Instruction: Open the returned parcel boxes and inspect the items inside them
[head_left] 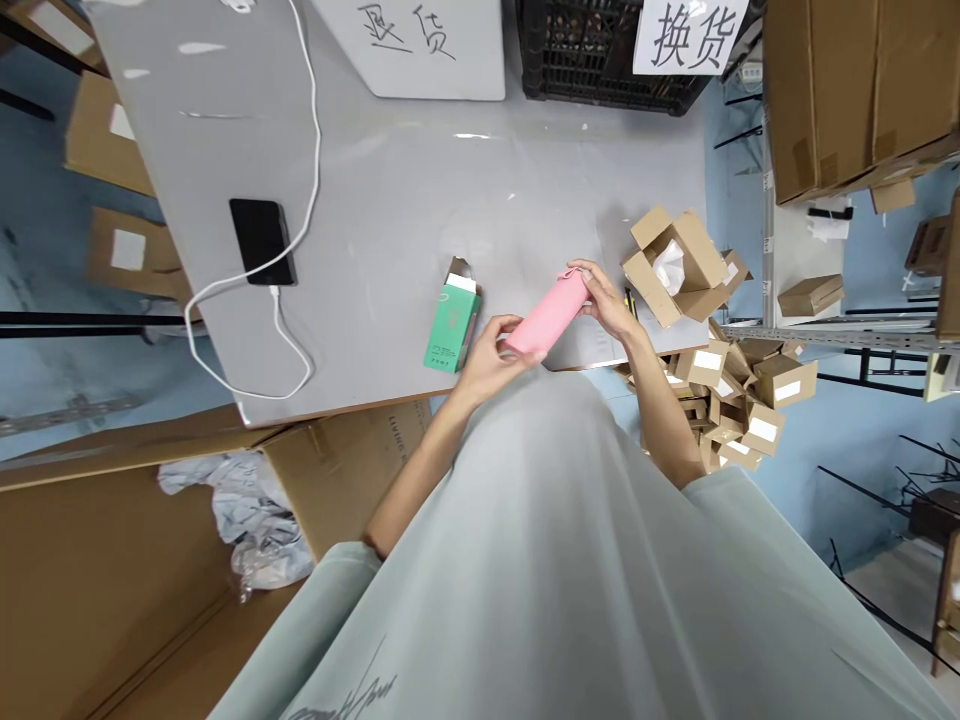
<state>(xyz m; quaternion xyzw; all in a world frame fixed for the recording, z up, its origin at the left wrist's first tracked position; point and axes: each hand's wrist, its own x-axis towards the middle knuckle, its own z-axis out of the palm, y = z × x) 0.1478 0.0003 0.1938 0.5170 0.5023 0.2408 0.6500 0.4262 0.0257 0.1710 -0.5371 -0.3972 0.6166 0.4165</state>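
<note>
A pink cylindrical item with a small loop at its upper end lies tilted between my two hands, just over the table's front edge. My left hand is closed around its lower left end. At the upper right end, my right hand grips it with thumb and fingers. Whether it is a bottle or a soft case, I cannot tell. Left of my left hand is a green carton with its top flaps open. To the right of my right hand sits an open cardboard box with white paper inside.
A black phone with a white cable lies on the left of the grey table. A white sign-bearing board and a black crate stand at the back. Cardboard boxes are piled at right; a large carton is lower left.
</note>
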